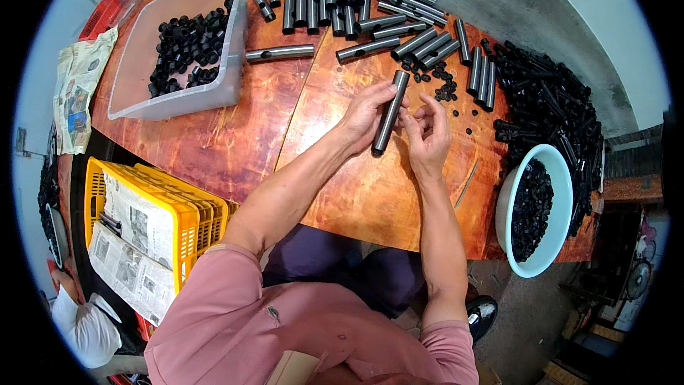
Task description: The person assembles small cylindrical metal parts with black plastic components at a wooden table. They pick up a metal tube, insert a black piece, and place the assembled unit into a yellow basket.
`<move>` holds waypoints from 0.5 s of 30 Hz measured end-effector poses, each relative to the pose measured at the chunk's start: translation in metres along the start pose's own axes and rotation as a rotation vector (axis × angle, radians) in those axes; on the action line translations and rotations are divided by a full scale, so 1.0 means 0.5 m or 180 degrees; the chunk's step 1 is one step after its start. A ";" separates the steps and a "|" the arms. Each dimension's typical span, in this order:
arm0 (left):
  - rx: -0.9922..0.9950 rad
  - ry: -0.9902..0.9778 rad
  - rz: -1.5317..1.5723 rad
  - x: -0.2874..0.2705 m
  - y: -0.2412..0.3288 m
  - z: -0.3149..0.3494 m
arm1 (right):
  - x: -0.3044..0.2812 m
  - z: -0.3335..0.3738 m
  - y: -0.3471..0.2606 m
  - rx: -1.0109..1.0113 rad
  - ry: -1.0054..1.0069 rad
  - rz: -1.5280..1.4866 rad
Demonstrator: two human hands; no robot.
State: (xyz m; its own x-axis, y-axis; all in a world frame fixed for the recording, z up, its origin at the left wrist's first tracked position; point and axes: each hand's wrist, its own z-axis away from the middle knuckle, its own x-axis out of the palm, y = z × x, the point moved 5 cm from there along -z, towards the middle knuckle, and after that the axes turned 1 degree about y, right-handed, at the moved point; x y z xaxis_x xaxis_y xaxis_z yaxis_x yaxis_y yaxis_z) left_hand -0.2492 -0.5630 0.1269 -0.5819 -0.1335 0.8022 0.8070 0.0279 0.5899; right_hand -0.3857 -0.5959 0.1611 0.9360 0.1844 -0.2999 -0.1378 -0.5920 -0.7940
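My left hand (362, 117) is wrapped round a dark grey metal tube (388, 121), held slantwise above the table, its lower end black. Close against the tube's right side is my right hand (430, 135), fingers curled in and thumb drawn to them; anything between the fingertips is too small to make out. Just beyond the hands lie small black caps (446, 90), loosely scattered. Several more metal tubes (368, 48) lie farther back, some with a round hole in the side.
On the left stands a translucent plastic bin (235, 78) of black rings. A yellow crate (187, 235) lined with newspaper is below it. A pale blue basin (561, 207) of small black parts sits right, beside a heap of black pieces (545, 93). Another person (85, 331) is at lower left.
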 end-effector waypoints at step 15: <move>-0.0265 -0.0455 -0.0946 0.045 -0.026 0.023 | -0.021 -0.013 0.005 0.0843 0.0227 -0.1068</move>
State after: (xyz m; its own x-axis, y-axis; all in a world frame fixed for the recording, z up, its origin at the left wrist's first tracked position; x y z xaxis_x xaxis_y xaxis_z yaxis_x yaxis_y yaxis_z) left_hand -0.2737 -0.5549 0.1383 -0.7965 0.0168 0.6044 0.6019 -0.0731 0.7952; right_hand -0.3937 -0.6044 0.1658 0.9618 0.2722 0.0280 0.1084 -0.2850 -0.9524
